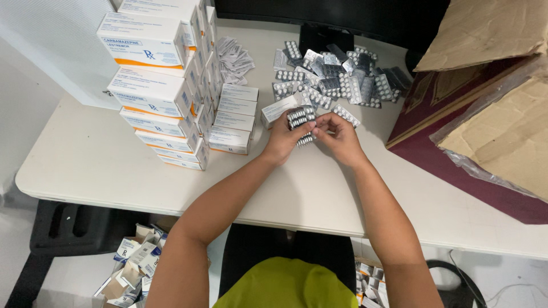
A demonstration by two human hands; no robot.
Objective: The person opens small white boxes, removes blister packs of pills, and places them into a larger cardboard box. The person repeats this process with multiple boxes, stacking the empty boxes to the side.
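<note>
Your left hand (283,138) and right hand (338,135) both clasp a stack of blister strips (301,122) in their fingers, just below the loose blister pile (342,77) on the bench (319,188).

Both forearms are bare, no sleeves, rings or watch visible on left hand (281,140) or right hand (341,137); well behind the grip, a yellow-green top

A white table (85,165) bears stacked medicine boxes (165,85), loose blister packs (342,74), paper leaflets (235,57) and a cardboard box (491,114).
</note>
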